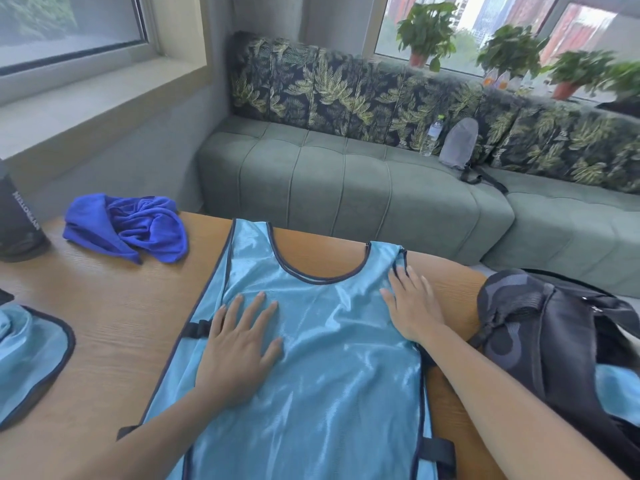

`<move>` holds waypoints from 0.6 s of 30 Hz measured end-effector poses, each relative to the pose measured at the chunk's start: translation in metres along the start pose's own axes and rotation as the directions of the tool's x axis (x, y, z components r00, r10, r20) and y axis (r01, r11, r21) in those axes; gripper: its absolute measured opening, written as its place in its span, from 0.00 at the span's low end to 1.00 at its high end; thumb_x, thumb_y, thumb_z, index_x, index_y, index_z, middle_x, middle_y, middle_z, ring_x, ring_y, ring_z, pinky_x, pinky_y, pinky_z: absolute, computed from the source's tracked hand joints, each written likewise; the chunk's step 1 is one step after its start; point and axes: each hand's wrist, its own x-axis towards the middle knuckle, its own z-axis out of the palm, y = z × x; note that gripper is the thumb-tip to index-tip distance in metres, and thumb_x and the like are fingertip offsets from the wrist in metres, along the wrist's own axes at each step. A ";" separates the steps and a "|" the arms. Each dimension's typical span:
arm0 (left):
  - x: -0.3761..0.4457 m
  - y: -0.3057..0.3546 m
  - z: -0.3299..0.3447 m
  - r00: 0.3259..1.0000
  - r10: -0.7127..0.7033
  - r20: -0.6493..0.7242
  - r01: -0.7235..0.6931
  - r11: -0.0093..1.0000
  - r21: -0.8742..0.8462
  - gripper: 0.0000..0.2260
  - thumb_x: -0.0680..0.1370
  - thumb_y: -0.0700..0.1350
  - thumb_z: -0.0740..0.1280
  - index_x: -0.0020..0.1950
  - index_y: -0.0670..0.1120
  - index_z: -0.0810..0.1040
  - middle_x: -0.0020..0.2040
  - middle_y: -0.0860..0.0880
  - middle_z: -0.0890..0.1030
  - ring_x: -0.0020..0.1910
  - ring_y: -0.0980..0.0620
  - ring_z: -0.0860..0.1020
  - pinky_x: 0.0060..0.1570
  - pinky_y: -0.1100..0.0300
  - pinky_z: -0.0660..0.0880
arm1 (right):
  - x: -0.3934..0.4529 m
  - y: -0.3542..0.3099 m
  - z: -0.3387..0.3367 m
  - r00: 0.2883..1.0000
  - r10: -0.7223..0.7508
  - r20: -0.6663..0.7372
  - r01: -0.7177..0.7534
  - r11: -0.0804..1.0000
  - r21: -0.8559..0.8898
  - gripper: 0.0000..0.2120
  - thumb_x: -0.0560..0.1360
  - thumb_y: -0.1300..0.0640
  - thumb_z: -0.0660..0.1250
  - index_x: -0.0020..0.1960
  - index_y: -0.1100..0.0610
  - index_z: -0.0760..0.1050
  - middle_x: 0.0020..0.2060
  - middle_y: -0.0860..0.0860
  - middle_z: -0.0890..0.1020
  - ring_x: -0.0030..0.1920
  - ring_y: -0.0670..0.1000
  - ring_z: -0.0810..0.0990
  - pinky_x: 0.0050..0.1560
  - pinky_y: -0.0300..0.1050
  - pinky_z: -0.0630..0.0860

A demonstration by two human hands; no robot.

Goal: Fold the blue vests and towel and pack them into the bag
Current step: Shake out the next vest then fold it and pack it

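A shiny light-blue vest (322,382) with dark trim lies spread flat on the wooden table (114,306), neck hole pointing away from me. My left hand (239,344) presses flat on its left chest area, fingers straight. My right hand (412,306) rests flat on the vest's right shoulder strap. A crumpled dark-blue towel (131,226) sits at the table's far left. Another light-blue vest (27,355) lies at the left edge, partly out of view. The dark bag (554,344) stands open at the right, with light-blue fabric (620,389) showing inside it.
A black cylinder (17,216) stands at the far left of the table. Behind the table runs a green sofa (346,188) with leaf-print cushions, a water bottle (433,133) and a grey pouch (459,143). Potted plants (427,32) line the windowsill.
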 end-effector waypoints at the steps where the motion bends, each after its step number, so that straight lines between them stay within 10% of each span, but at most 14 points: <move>1: 0.000 0.000 -0.001 1.000 -0.002 0.002 0.002 1.000 -0.001 0.32 0.79 0.67 0.43 0.83 0.59 0.51 0.84 0.57 0.50 0.83 0.48 0.45 0.80 0.48 0.40 | -0.005 -0.004 -0.002 0.999 -0.033 -0.009 0.033 0.999 -0.022 0.47 0.73 0.32 0.20 0.83 0.53 0.49 0.82 0.48 0.51 0.82 0.49 0.45 0.81 0.51 0.44; 13: -0.002 0.002 -0.004 1.000 -0.009 0.017 0.009 1.000 -0.027 0.33 0.78 0.65 0.45 0.83 0.58 0.55 0.83 0.56 0.53 0.83 0.47 0.46 0.80 0.48 0.43 | -0.020 -0.014 -0.020 0.987 0.143 0.074 -0.143 0.990 0.004 0.32 0.84 0.39 0.38 0.83 0.55 0.46 0.83 0.50 0.47 0.82 0.53 0.42 0.80 0.53 0.41; 18: 0.031 0.006 -0.019 0.998 -0.056 0.005 0.056 0.993 -0.100 0.27 0.75 0.61 0.51 0.70 0.55 0.71 0.74 0.54 0.69 0.74 0.47 0.63 0.71 0.49 0.59 | 0.003 -0.040 -0.022 0.999 0.035 0.025 -0.041 0.962 0.270 0.28 0.86 0.53 0.52 0.82 0.61 0.50 0.82 0.55 0.52 0.81 0.54 0.50 0.80 0.48 0.49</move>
